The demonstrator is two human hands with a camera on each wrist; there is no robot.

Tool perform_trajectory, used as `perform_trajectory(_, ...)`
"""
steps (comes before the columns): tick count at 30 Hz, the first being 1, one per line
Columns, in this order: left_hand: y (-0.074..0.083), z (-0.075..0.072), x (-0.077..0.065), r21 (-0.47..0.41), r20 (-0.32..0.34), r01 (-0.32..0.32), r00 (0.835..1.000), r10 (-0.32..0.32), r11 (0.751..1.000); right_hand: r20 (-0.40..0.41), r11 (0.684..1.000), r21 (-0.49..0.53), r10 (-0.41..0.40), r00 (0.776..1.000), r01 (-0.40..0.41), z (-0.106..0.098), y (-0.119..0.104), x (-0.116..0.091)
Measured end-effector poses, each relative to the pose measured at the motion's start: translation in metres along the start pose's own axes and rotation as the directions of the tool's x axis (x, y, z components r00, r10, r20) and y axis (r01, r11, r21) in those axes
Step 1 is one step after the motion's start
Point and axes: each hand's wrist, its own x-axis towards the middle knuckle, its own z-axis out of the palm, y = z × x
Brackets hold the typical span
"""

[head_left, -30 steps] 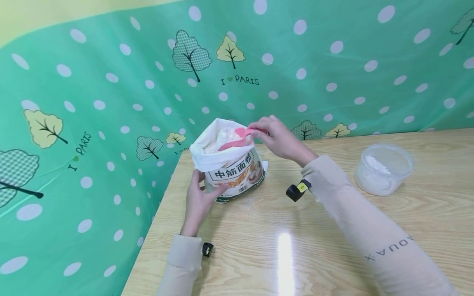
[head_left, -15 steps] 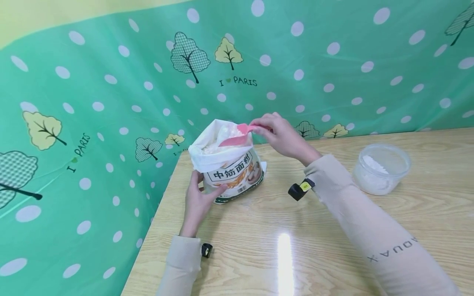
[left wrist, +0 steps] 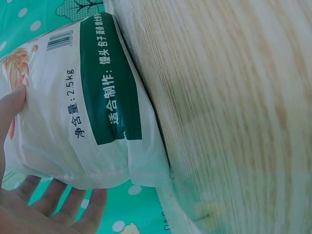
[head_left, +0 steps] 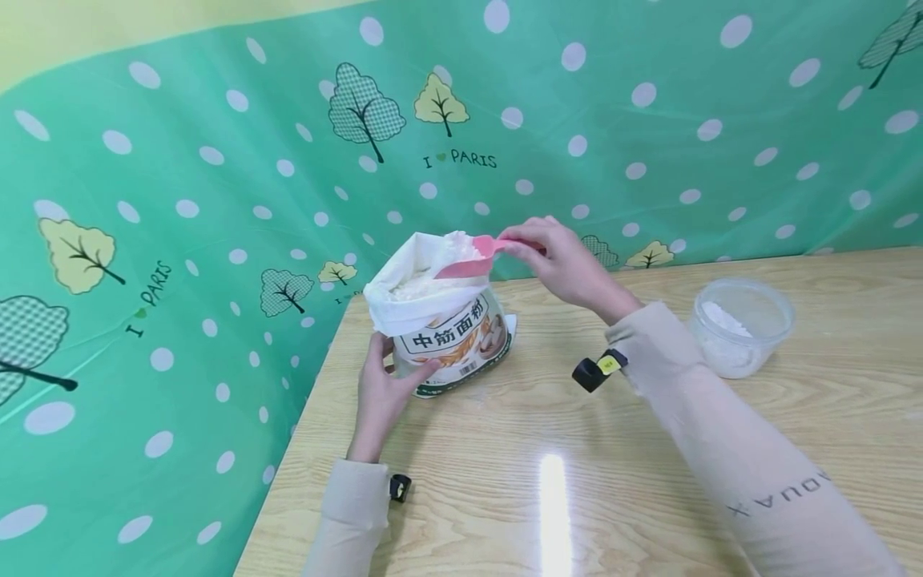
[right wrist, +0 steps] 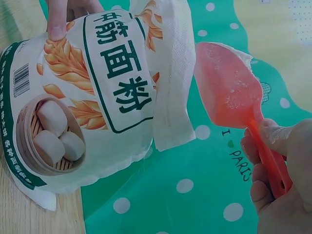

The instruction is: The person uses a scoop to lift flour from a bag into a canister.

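A white flour bag [head_left: 447,340] with a rolled-down rim stands on the table, its mouth showing flour [head_left: 413,287]. My left hand [head_left: 384,393] holds its lower left side, the thumb on the printed front and the fingers round the side, as the left wrist view also shows. In my right hand [head_left: 558,256] is the handle of a pink scoop [right wrist: 229,92], gripped between thumb and curled fingers. The scoop, heaped with white flour [head_left: 460,247], is over the right part of the bag's mouth. Flour dust marks my right thumb.
A clear round tub [head_left: 741,328] with some white powder stands on the wooden table [head_left: 649,481] to the right. Behind and to the left hangs a green dotted cloth [head_left: 216,184].
My right hand has raised the scoop out of the flour and moved it slightly up and right, and its heap now shows above the rim. The left hand keeps its hold on the bag.
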Motion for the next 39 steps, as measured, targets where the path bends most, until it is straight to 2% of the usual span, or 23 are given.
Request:
perform_trajectory(17,0.001,0.001,-0.001,-0.005,0.016,0.003,1.000,-0.003,1.000,-0.085,0.999,-0.037,-0.008,0.996,0.004,-0.027,0.014,-0.021)
perform_trajectory(29,-0.001,-0.001,-0.001,-0.002,0.012,0.002,1.000,-0.002,1.000,-0.117,0.997,-0.072,-0.015,0.993,0.007,-0.040,0.021,-0.033)
perform_trajectory(39,0.000,-0.002,-0.001,0.009,0.011,0.000,1.000,0.000,1.000,-0.143,0.997,-0.073,0.010,0.990,-0.020,-0.051,0.027,-0.046)
